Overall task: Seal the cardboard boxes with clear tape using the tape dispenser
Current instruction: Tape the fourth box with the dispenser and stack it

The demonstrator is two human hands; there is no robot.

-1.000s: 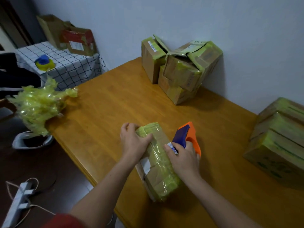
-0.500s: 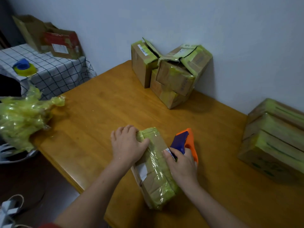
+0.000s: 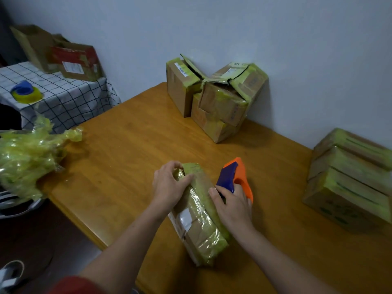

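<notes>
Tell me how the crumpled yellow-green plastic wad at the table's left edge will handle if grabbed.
Probably floppy: the wad is loose, creased film that should crush inward. Likely light for its bulk, since it looks thin and glossy. It lies at the table edge, so a push may send it off.

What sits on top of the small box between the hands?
The left hand grips the box's far end; yellowish tape and a white label cover its top. Inside and underside are hidden.
</notes>
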